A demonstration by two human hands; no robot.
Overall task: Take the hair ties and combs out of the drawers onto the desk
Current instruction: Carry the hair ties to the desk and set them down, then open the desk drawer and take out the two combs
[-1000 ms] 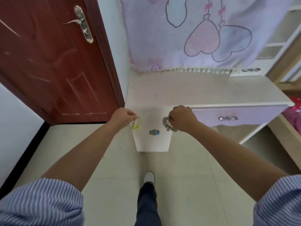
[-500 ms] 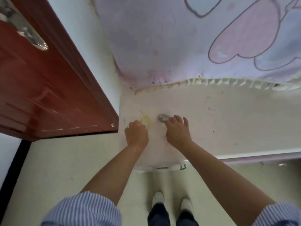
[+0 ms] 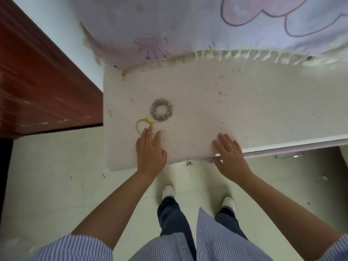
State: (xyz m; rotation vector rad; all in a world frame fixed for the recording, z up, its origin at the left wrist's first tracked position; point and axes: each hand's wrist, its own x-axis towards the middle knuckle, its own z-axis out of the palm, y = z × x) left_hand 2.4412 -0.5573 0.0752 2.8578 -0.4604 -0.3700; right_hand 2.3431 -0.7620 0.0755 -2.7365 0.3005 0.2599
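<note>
A grey scrunchie hair tie (image 3: 161,112) lies flat on the white desk top (image 3: 235,106). Just to its lower left lies a thin yellow hair tie (image 3: 139,125), partly covered by my fingertips. My left hand (image 3: 150,151) rests open over the desk's front left part, fingers touching the yellow tie's edge, holding nothing. My right hand (image 3: 228,157) is open with fingers spread at the desk's front edge, empty. No comb is in view and the drawers are hidden under the desk top.
A red-brown wooden door (image 3: 43,87) stands left of the desk. A pale purple cloth with heart drawings (image 3: 207,25) hangs behind the desk. A drawer handle (image 3: 286,156) shows under the front edge at right. My feet (image 3: 168,191) stand on the tiled floor.
Both hands carried the ties from the drawer front up onto the desk, let them go, and have drawn back toward the front edge with fingers now spread.
</note>
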